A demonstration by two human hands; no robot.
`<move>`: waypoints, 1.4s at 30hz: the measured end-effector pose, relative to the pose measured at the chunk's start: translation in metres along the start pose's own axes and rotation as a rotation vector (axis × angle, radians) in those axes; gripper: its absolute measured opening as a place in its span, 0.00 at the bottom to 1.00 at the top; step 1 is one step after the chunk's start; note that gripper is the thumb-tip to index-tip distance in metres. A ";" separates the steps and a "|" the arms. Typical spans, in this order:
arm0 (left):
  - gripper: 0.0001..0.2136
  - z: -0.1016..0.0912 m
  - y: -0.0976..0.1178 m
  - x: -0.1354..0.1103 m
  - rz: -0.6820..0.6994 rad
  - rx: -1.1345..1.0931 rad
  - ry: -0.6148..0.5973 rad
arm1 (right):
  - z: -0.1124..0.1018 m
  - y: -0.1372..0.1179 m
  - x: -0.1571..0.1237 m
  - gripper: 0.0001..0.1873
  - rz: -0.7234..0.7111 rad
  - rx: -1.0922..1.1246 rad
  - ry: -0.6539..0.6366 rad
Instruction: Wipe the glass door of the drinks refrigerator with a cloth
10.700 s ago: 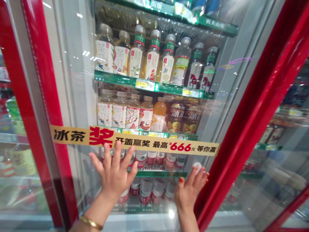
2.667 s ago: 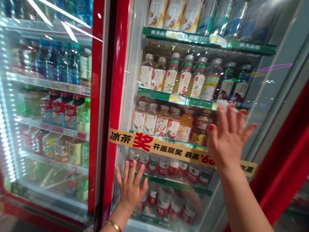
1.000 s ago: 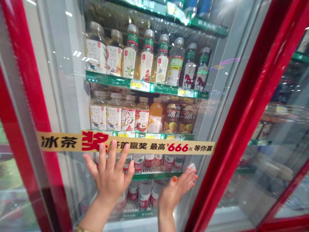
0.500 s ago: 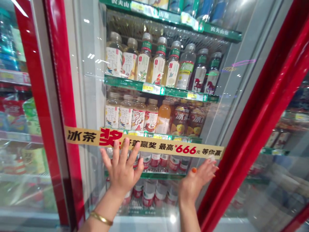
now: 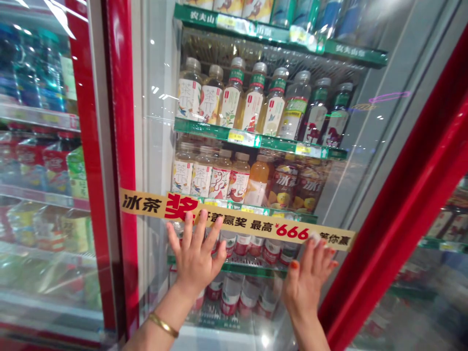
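Observation:
My left hand (image 5: 195,258) lies flat on the glass door (image 5: 157,136) of a drinks fridge, fingers spread, just under a yellow banner sticker (image 5: 256,225) with red and black print. A gold bracelet (image 5: 163,325) is on that wrist. My right hand (image 5: 305,285) presses on the glass lower right, with a small white wipe (image 5: 313,237) under its fingertips at the banner's right end. Behind the glass stand tea bottles (image 5: 234,100) on green shelves (image 5: 256,140).
Red door frames run down the left (image 5: 120,146) and slant at the right (image 5: 402,204). A second fridge with blue, red and green bottles (image 5: 44,161) stands to the left. Red-labelled water bottles (image 5: 234,292) fill the bottom shelves.
The view has swung left, so the fridge sits further right in frame. My right hand with the wipe has slid up to the banner's right end. My left hand stays flat on the glass.

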State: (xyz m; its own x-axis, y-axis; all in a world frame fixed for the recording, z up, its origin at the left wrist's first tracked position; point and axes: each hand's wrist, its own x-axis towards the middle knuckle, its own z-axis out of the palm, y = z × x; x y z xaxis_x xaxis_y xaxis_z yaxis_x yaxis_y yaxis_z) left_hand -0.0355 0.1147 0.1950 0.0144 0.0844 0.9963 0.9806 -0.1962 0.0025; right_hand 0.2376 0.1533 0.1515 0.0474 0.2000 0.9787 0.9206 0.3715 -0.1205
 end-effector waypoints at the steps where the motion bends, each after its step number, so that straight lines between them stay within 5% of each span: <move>1: 0.36 0.000 0.000 0.000 -0.002 0.000 0.002 | 0.002 -0.004 0.019 0.37 0.112 0.011 0.044; 4: 0.36 0.000 0.000 0.000 -0.009 0.000 -0.006 | 0.011 -0.038 0.033 0.38 0.075 0.006 0.058; 8: 0.37 0.000 -0.001 -0.001 -0.002 0.001 0.001 | 0.014 -0.077 -0.042 0.34 -0.485 0.041 -0.157; 11: 0.36 -0.001 -0.002 -0.001 0.006 -0.003 -0.012 | 0.005 -0.060 -0.089 0.24 -0.721 0.072 -0.219; 13: 0.36 -0.001 -0.002 -0.001 0.009 -0.007 -0.021 | -0.001 -0.035 -0.082 0.28 -0.673 0.029 -0.198; 16: 0.36 -0.001 -0.002 -0.001 0.009 -0.004 -0.007 | -0.002 -0.010 -0.025 0.38 -0.286 -0.052 -0.112; 18: 0.36 -0.001 -0.002 -0.001 0.008 -0.002 0.002 | 0.003 -0.014 0.012 0.38 -0.004 -0.054 -0.025; 20: 0.36 0.000 -0.001 -0.001 0.006 -0.005 0.003 | 0.010 -0.034 0.024 0.38 0.103 -0.041 0.017; 22: 0.36 0.000 -0.001 -0.001 0.002 -0.008 -0.002 | 0.017 -0.062 0.002 0.40 -0.014 -0.044 -0.032; 25: 0.36 -0.001 -0.001 -0.001 0.008 -0.013 -0.004 | 0.021 -0.090 -0.064 0.34 -0.455 -0.020 -0.145; 28: 0.35 -0.002 -0.002 -0.001 0.017 -0.021 0.000 | 0.014 -0.078 -0.100 0.22 -0.716 0.016 -0.154; 30: 0.34 -0.001 -0.002 -0.001 0.020 -0.026 0.000 | 0.005 -0.051 -0.084 0.27 -0.672 -0.014 -0.164; 33: 0.34 0.000 -0.001 -0.001 0.017 -0.020 0.011 | -0.003 -0.015 -0.015 0.40 -0.281 -0.072 -0.116; 35: 0.34 0.000 -0.001 -0.001 0.013 -0.016 0.020 | -0.001 -0.008 0.027 0.39 0.036 -0.047 -0.002; 37: 0.34 0.000 -0.001 -0.001 0.015 -0.019 0.016 | 0.005 -0.021 0.042 0.38 0.175 -0.021 0.069; 39: 0.34 0.000 -0.001 -0.001 0.016 -0.027 0.008 | 0.012 -0.045 0.024 0.39 0.035 -0.043 0.026; 42: 0.33 0.000 -0.002 -0.002 0.019 -0.035 0.007 | 0.015 -0.076 -0.037 0.34 -0.473 -0.034 -0.114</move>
State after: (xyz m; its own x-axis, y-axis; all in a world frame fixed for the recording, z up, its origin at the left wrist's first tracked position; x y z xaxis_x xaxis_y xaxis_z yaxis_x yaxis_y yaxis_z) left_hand -0.0374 0.1146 0.1934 0.0318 0.0736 0.9968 0.9727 -0.2317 -0.0140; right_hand 0.1602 0.1317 0.1219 -0.4203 0.1156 0.9000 0.8432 0.4161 0.3403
